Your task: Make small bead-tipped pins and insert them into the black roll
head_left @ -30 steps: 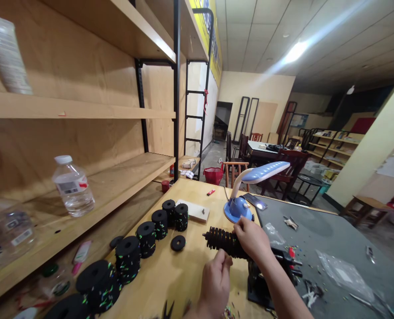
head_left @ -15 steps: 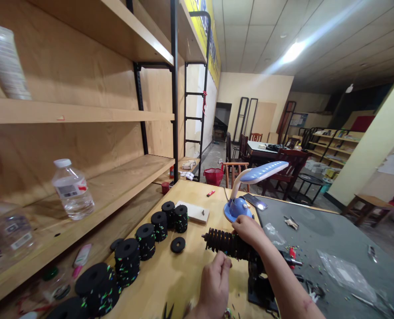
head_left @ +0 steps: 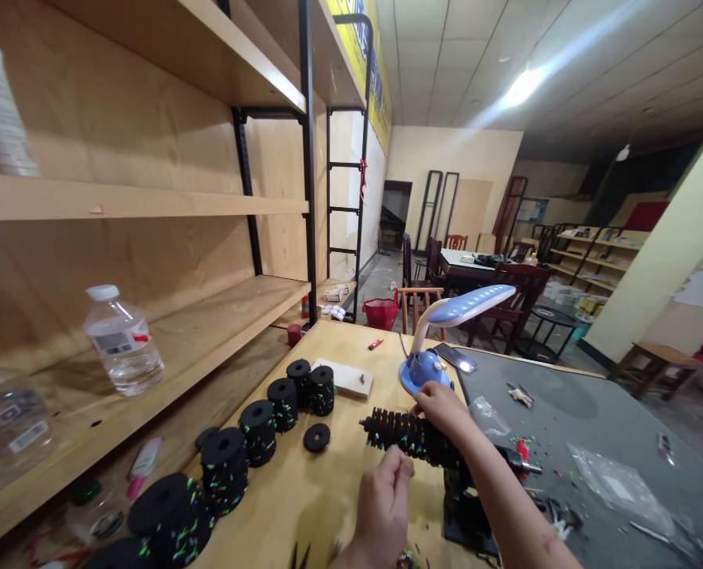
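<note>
A ribbed row of black discs (head_left: 395, 427) lies along a horizontal metal spindle, with small green, blue and orange bits between the discs. The spindle sits on a black stand (head_left: 463, 521). My left hand (head_left: 383, 494) is closed in a pinch just below the front of the row; what its fingers hold is too small to make out. Over the top of the row reaches my right hand (head_left: 443, 411), fingers bent and pressed together at its far side, their tips partly hidden. Beside the row, a single black foam ring (head_left: 317, 438) lies flat on the wooden table (head_left: 292, 490).
Stacks of black foam rings (head_left: 224, 470) with coloured bits line the table's left side. A blue desk lamp (head_left: 425, 371) and a white board (head_left: 345, 378) stand behind the spindle. Scissor-like tips (head_left: 300, 555) show at the bottom edge. A grey mat (head_left: 565, 427) carries bags and tools.
The disc row has turned a little, showing more green and blue bits underneath. My right hand has shifted slightly with its fingers lower and flatter; my left hand stays nearly in place.
</note>
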Available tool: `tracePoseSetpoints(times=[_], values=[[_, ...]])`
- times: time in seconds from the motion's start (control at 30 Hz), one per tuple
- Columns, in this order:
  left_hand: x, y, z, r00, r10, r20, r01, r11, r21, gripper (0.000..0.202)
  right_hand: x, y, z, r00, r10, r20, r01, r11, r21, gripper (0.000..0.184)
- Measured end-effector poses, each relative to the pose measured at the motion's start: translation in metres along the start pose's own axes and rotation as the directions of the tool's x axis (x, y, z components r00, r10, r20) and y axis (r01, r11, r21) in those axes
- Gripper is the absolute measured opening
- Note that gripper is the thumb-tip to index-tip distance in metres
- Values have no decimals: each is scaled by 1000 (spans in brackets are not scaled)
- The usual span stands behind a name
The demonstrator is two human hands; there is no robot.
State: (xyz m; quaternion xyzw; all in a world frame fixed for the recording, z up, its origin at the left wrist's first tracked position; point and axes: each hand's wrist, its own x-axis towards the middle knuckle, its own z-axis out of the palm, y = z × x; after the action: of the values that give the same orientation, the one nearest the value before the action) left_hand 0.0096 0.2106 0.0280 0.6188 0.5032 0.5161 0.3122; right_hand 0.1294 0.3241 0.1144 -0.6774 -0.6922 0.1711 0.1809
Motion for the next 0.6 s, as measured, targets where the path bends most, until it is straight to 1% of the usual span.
tracePoseSetpoints(times=[0.07, 0.13, 0.23, 0.3, 0.33, 0.37, 0.4, 0.47, 0.53, 0.57, 0.6], values=[[0, -1, 1, 1000, 1, 3, -1, 1000, 8, 32, -5, -1, -2, 1000, -5, -11, 5, 999, 44, 22], [0, -2, 2, 1000, 11, 5, -11, 1000, 13, 32, -11, -2, -4, 999, 0, -55, 4, 997, 76, 23], [-1, -5, 4, 1000, 23, -9, -23, 1000, 17, 32, -28, -6, -10, 988, -7, -153, 24, 994, 108, 21], [-2, -7, 4, 1000, 23, -20, -22, 1000, 16, 31, -47, -5, -12, 970, -27, -241, 58, 991, 121, 22], [-2, -8, 4, 999, 23, -24, -23, 1000, 15, 31, -58, -3, -11, 953, -40, -299, 80, 989, 124, 23], [-2, -9, 4, 999, 27, -26, -27, 1000, 13, 30, -70, 0, -8, 918, -78, -389, 144, 979, 143, 23], [-2, -9, 4, 999, 31, -24, -31, 999, 12, 31, -82, 4, -2, 888, -128, -441, 215, 965, 152, 23], [-2, -11, 3, 999, 41, -10, -41, 999, 15, 31, -105, 15, 15, 848, -220, -483, 333, 929, 161, 23], [-2, -12, 2, 999, 54, -6, -54, 998, 30, 31, -121, 24, 38, 807, -298, -510, 423, 894, 148, 20], [-2, -13, 2, 998, 62, -11, -61, 997, 41, 31, -126, 28, 49, 768, -342, -541, 475, 871, 123, 19], [-2, -13, 1, 997, 70, -21, -69, 996, 51, 30, -128, 31, 59, 717, -357, -599, 506, 858, 93, 18]])
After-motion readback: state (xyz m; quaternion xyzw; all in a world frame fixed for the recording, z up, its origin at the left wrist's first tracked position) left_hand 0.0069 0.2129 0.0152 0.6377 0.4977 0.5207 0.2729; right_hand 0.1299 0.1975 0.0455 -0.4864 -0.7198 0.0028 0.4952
